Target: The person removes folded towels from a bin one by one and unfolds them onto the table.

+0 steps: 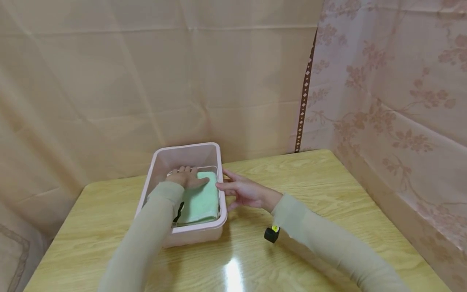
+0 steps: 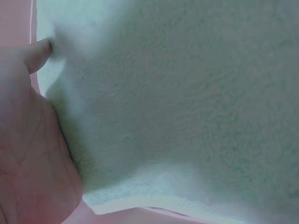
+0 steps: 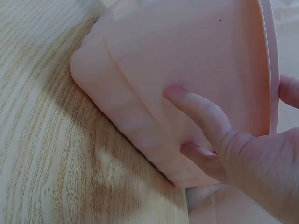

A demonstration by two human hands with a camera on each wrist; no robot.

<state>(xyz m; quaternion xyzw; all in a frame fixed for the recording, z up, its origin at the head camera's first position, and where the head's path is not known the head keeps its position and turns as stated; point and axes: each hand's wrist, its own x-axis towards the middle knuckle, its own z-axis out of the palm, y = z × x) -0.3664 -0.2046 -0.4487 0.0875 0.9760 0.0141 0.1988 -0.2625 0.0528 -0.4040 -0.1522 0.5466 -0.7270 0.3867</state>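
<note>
A pink plastic bin (image 1: 197, 234) stands on the table, and a folded mint-green towel (image 1: 202, 198) lies inside it. My left hand (image 1: 187, 178) reaches into the bin with its fingers extended, resting at the towel's far left part. In the left wrist view the palm (image 2: 35, 144) and thumb lie along the edge of the towel (image 2: 187, 102). At the bin's right side my right hand (image 1: 248, 192) holds the wall: the thumb is at the rim and the fingers (image 3: 201, 109) press the outer face of the bin (image 3: 187, 51). A pale edge under the towel is mostly hidden.
The wooden table (image 1: 310, 178) has its back edge against a beige curtain (image 1: 237, 89). A floral curtain (image 1: 394, 101) hangs along the right side. A small black wrist device (image 1: 271, 234) hangs below the right sleeve (image 1: 321, 235).
</note>
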